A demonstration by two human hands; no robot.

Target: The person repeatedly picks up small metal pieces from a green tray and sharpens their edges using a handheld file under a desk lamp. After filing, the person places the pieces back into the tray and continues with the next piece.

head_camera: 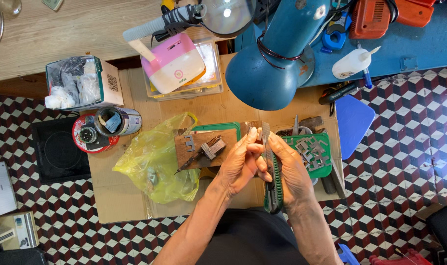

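Bright, even daylight over a sharp top-down view

Light falls strongest at 3 o'clock, where the patterned floor (405, 147) washes pale, and a white glare spot sits on the magnifier lens (227, 13) at 12 o'clock. Shadows are soft and short (darkest under the blue lamp shade (267, 73)). Focus holds across the middle; straight edges bow slightly toward the corners, which dim a little.

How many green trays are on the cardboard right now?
2: one green tray behind the wooden block, left of the hands; the other green tray, holding metal pieces, right of them. More may be hidden.
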